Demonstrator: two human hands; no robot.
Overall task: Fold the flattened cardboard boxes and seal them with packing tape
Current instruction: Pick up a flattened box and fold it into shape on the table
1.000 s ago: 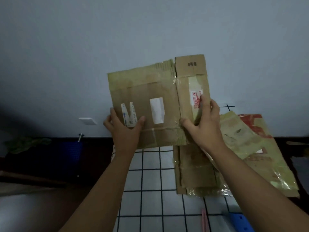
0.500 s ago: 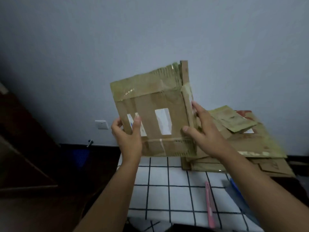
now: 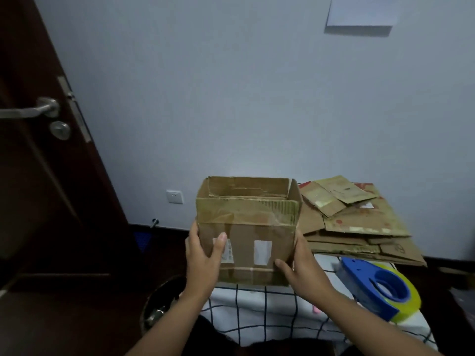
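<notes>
Held box upright over the desk edge, mouth at 12 o'clock, left hand and right hand clasping opposite sides; tape lay at 3 o'clock, nearer the right hand.

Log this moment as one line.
box opened square, top open | left hand and right hand grip its sides | tape dispenser untouched
</notes>
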